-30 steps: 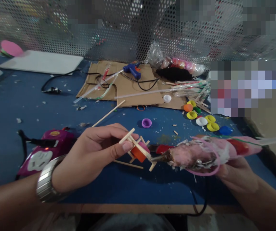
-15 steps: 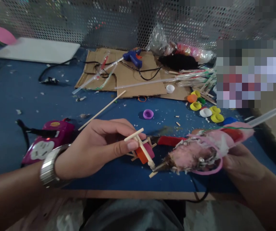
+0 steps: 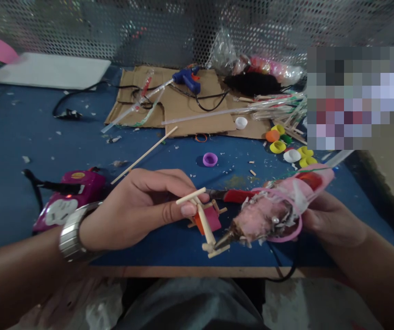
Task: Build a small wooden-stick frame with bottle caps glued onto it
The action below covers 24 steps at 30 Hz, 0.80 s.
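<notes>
My left hand pinches a small model of wooden sticks between thumb and fingers. An orange and pink piece sits among its sticks. My right hand is wrapped round a worn pink glue gun, smeared with dried glue, with a clear glue stick jutting from its back. The metal nozzle touches or nearly touches the lower end of the model's stick. Behind the model, a red-handled knife lies on the blue table. Part of my right hand is hidden by the gun.
A magenta box with a red light stands left, by my wrist. A loose stick, a purple cap and several coloured caps lie beyond. Farther back are cardboard, a blue glue gun and a white board.
The pink glue gun has tilted, its tip now lower and its back raised. My left hand still holds the stick model, shifted slightly right. The camera view has also shifted.
</notes>
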### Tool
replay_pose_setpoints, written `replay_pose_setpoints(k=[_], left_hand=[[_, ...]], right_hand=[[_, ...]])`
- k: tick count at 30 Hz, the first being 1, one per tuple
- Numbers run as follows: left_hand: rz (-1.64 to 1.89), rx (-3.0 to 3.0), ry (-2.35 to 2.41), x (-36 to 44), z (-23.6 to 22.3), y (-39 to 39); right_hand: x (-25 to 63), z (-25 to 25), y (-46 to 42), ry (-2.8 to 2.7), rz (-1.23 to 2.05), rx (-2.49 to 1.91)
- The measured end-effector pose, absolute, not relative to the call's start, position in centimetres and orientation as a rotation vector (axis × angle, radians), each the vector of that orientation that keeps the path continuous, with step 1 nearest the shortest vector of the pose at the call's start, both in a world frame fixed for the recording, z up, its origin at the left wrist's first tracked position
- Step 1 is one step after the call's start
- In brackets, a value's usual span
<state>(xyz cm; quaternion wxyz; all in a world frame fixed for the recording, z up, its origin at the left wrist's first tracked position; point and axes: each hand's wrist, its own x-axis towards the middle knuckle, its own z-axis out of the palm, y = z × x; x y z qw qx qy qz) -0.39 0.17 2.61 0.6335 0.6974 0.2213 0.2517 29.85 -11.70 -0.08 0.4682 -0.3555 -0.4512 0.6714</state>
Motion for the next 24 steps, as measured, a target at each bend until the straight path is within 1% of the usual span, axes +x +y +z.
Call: replay_pose_setpoints(k=[4,12,16,19,24], left_hand=[[0.56,1.595,0.483,-0.4,2.8,0.1],[0.593,1.543,0.512,-0.4,2.5,0.0],[0.589,1.487,0.585,-0.6,2.1,-0.1],[0.588,1.393,0.659,-0.6,1.6,-0.1],[0.617,1.387,0.745,-0.7,1.0,0.1]], right_hand=[[29.8,-0.3,-11.7,-1.194,1.716,-0.773],[30.0,-0.3,-11.6,-1.21,1.623,-0.768],[30.6,-0.2,-11.0,-1.296,1.446,-0.811],[30.9,0.8,-10.1,-1.29,1.27,-0.831],[32.7,3.2,-9.6,-1.099,0.712,-1.023]])
